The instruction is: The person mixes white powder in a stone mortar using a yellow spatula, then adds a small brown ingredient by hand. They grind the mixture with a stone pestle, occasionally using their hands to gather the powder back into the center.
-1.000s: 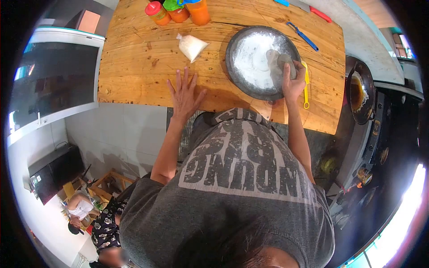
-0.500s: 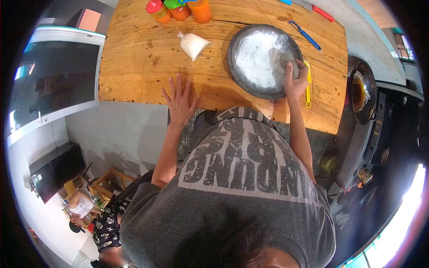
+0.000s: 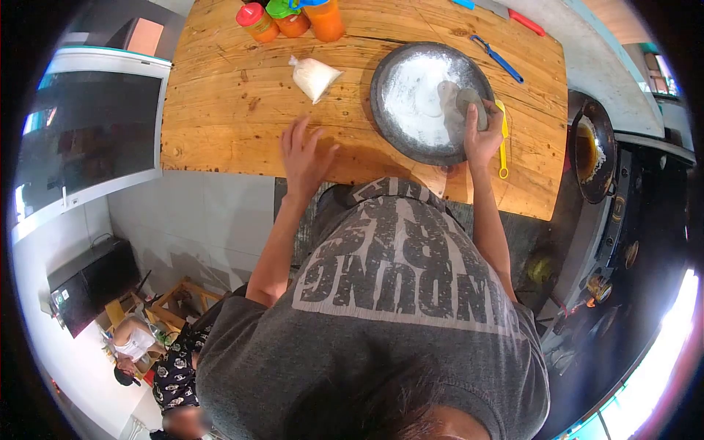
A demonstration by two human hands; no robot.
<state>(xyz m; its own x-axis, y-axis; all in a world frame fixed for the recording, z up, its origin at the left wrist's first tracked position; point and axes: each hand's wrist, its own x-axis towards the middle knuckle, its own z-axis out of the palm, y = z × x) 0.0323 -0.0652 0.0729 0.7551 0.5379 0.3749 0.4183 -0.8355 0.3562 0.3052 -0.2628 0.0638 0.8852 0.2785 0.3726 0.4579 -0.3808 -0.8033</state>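
A round dark stone mortar [image 3: 383, 116] sits on the wooden table, with white powder [image 3: 412, 103] spread over its shallow face. My right hand [image 3: 482, 141] grips a grey stone pestle [image 3: 467, 100], which rests on the right part of the powder. Left of the mortar, my left hand [image 3: 303, 163] is over the table's near edge, its fingers apart and bent, holding nothing. Beyond that hand lies a knotted clear bag of white stuff [image 3: 314, 79]. A yellow utensil [image 3: 504, 155] lies just right of the mortar, partly behind my right hand.
Orange-filled containers [image 3: 323, 22] with coloured lids stand at the table's far left. A blue peeler [image 3: 501, 61] and a red handle [image 3: 526, 22] lie at the far right. Right of the table, a wok [image 3: 591, 150] holds brown liquid. Two people [image 3: 180, 367] are at lower left.
My left hand has gone from lying flat with spread fingers to raised with bent fingers. My right hand keeps the pestle at about the same spot on the mortar.
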